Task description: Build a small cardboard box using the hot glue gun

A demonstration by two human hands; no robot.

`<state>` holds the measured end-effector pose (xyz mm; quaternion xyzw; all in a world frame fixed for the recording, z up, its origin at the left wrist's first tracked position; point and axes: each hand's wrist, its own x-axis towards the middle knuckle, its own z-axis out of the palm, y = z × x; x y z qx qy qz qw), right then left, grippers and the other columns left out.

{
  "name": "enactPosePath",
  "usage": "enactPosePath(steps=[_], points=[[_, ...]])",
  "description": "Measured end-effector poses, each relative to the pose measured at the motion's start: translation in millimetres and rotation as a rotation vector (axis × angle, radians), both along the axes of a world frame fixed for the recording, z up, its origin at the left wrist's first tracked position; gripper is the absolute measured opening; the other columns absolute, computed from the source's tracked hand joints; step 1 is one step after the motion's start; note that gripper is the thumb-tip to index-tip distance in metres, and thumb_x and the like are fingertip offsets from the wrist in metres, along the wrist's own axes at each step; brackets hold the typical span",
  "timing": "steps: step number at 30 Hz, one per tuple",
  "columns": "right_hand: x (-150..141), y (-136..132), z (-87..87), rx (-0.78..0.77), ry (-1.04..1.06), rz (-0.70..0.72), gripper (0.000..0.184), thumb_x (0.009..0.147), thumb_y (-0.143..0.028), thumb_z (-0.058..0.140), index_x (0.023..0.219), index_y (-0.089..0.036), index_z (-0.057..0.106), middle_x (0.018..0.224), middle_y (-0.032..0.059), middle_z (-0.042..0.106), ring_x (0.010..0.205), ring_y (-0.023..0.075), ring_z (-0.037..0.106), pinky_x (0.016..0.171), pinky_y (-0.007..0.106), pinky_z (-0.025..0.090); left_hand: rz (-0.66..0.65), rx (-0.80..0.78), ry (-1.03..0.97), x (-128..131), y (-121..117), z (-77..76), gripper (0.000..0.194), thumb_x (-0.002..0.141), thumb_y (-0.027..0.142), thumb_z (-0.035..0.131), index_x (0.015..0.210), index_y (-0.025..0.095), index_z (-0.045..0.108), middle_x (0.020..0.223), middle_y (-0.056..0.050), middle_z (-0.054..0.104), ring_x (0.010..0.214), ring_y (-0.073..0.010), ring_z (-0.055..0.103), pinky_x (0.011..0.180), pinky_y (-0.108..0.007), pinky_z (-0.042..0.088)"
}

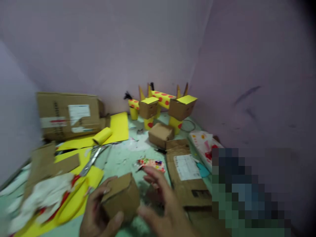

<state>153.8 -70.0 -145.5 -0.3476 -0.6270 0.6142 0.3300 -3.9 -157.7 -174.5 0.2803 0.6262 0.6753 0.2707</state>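
A small brown cardboard box (123, 196) is gripped by my left hand (95, 209), thumb on its near face and fingers around its left side. My right hand (164, 200) is just right of the box, blurred, its fingers spread and curved with nothing visible between them. Beyond my hands lies a small colourful printed packet (151, 164). A second closed cardboard box (161, 135) rests farther back on the pale green table (113, 164).
Two yellow, red-spotted cardboard animals (175, 113) stand at the back. Flattened cardboard (182, 194) lies right. On the left are scissors (90, 161), yellow sheets (119, 126), a yellow roll (102, 135), white cloth (49, 194) and a large carton (56, 115).
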Motion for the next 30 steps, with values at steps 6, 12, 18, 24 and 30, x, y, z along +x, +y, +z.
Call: enactPosePath(steps=[6,12,18,24,30], points=[[1.6,0.2,0.0,0.012,0.037,-0.134,0.044,0.088,-0.056,0.042,0.061,-0.023,0.035,0.057,-0.0059,0.03,0.051,0.0119,0.031,0.047,0.024,0.029,-0.016,0.112,-0.123,-8.5,4.8,14.6,0.053,0.06,0.033,0.083,0.103,0.026,0.052,0.115,-0.003,0.061,0.104,-0.0235,0.062,0.083,-0.032,0.054],[1.1,-8.3,9.1,0.222,-0.143,-0.128,0.047,0.085,-0.059,0.038,0.056,-0.023,0.029,0.057,-0.0044,0.028,0.052,0.0119,0.028,0.049,0.027,0.022,-0.102,0.148,-0.117,-0.2,2.6,12.2,0.051,0.063,0.034,0.081,0.105,0.024,0.053,0.12,-0.005,0.058,0.105,-0.0224,0.06,0.085,-0.03,0.052],[1.2,1.6,6.5,0.257,-0.113,-0.187,0.043,0.087,-0.051,0.043,0.057,-0.021,0.043,0.058,-0.002,0.041,0.054,0.0146,0.042,0.053,0.028,0.035,-0.2,0.142,-0.128,-4.2,3.8,10.4,0.049,0.064,0.03,0.081,0.104,0.026,0.053,0.115,-0.003,0.061,0.094,-0.0207,0.065,0.077,-0.029,0.054],[-1.4,6.8,-5.0,0.199,0.165,0.066,0.043,0.081,-0.033,0.065,0.121,-0.033,0.051,0.139,0.007,0.043,0.13,0.0252,0.042,0.1,0.041,0.042,-0.399,0.137,-0.096,-2.3,-1.6,9.8,0.046,0.069,0.028,0.078,0.107,0.028,0.051,0.117,-0.003,0.058,0.096,-0.0198,0.063,0.08,-0.031,0.053],[-3.8,-6.8,1.8,0.285,0.128,0.163,0.014,0.078,-0.021,0.063,0.092,-0.025,0.06,0.126,0.0097,0.05,0.129,0.027,0.042,0.089,0.038,0.05,-0.522,0.148,0.03,8.0,-8.8,12.8,0.041,0.075,0.033,0.073,0.109,0.03,0.05,0.127,-0.003,0.046,0.105,-0.0231,0.058,0.082,-0.032,0.051]])
